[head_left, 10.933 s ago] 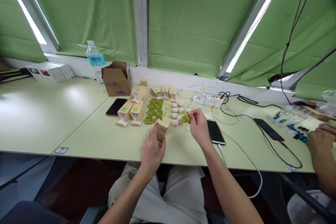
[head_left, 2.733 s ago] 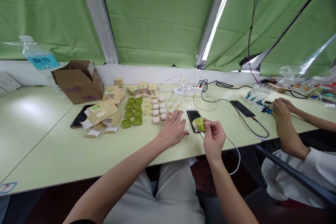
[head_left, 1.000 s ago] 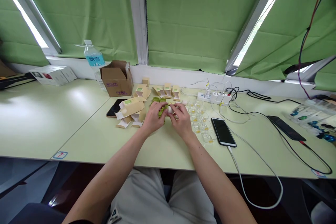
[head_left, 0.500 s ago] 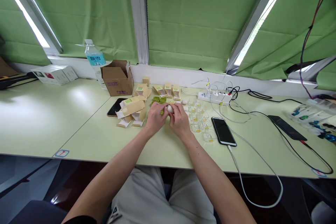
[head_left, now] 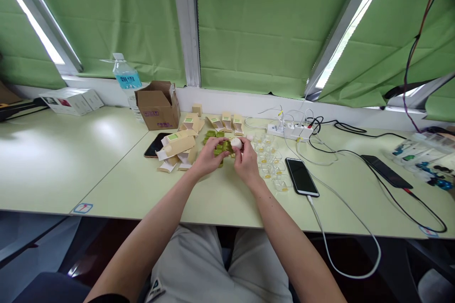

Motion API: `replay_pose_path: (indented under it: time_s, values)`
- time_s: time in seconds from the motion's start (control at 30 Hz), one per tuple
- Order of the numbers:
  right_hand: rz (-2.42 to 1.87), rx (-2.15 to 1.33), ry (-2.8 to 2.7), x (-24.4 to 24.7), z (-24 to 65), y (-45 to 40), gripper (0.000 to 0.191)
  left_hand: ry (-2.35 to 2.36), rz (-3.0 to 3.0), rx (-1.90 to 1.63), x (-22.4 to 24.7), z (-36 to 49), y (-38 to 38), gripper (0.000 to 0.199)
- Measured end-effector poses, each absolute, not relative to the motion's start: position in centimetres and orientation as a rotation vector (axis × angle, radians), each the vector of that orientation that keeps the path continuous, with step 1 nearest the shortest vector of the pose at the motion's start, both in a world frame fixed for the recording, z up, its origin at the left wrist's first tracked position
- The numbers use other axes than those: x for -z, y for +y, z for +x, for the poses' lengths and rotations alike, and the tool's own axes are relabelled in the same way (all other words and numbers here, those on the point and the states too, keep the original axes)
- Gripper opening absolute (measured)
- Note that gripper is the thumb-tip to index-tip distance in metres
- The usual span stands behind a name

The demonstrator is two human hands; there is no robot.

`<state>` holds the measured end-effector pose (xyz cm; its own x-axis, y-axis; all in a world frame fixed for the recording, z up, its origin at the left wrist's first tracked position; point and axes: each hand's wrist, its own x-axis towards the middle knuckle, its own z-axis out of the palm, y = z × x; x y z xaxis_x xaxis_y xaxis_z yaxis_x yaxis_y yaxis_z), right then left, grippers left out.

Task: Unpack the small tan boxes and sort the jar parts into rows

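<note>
My right hand (head_left: 247,162) grips a small white rounded object (head_left: 236,143) between thumb and fingers. My left hand (head_left: 209,157) is closed on a small olive-green square piece (head_left: 227,146) just left of it. More olive-green pieces (head_left: 214,135) lie behind and under my left hand, partly hidden by it. Several small clear plastic cases (head_left: 263,160) with yellow spots stand to the right of my right hand. On the left lie opened cream cardboard boxes (head_left: 177,146) with green labels, heaped over one another.
A brown carton (head_left: 158,106) and a water bottle (head_left: 127,80) stand at the back left. A dark phone (head_left: 156,146) lies by the cardboard heap. To the right are a cabled phone (head_left: 302,177), a power strip (head_left: 289,131), loose cables and another phone (head_left: 386,172).
My hands have moved apart a little. The white object has shifted right with my right hand, and the green piece now shows between my hands.
</note>
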<state>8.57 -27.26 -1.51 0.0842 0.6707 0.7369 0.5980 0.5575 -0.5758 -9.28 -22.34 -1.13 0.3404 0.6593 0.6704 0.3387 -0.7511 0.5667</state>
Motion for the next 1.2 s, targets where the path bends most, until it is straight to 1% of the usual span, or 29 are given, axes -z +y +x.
replay_pose_path:
  time_s: [0.17,0.27,0.4,0.5,0.6,0.8,0.9,1.03,1.1,1.2]
  values:
    - [-1.074,-0.109,-1.311,-0.4,9.4,-27.9,0.038,0.963,2.197,-1.482,1.2,-9.4,-21.8,0.04]
    - [-1.069,-0.057,-1.191,-2.0,11.5,-28.9,0.036,1.038,2.114,-1.6,1.2,-9.6,-21.5,0.04]
    - [-1.205,0.02,-1.513,-3.1,14.9,-31.5,0.025,1.044,2.098,-1.683,1.0,-9.5,-21.7,0.041]
    - [-1.351,0.158,-1.853,-2.6,16.1,-33.8,0.021,1.041,2.133,-1.703,0.9,-9.3,-22.0,0.041]
    - [-1.472,0.321,-2.027,-1.3,16.0,-35.3,0.025,1.038,2.169,-1.695,0.8,-9.1,-22.2,0.041]
    - [-1.586,0.519,-2.115,0.8,15.2,-35.4,0.028,1.005,2.221,-1.687,0.8,-8.9,-22.5,0.039]
    - [-1.611,0.546,-2.118,1.4,15.3,-35.2,0.032,0.997,2.226,-1.683,0.7,-8.8,-22.7,0.039]
    - [-1.577,0.479,-2.091,1.0,15.9,-35.3,0.036,0.996,2.221,-1.681,0.6,-8.7,-22.9,0.038]
    - [-1.521,0.426,-2.021,0.0,16.2,-35.2,0.032,0.993,2.216,-1.68,0.7,-8.7,-22.8,0.038]
    - [-1.363,0.357,-1.781,-2.1,15.8,-34.0,0.017,0.959,2.214,-1.643,1.0,-8.7,-22.7,0.041]
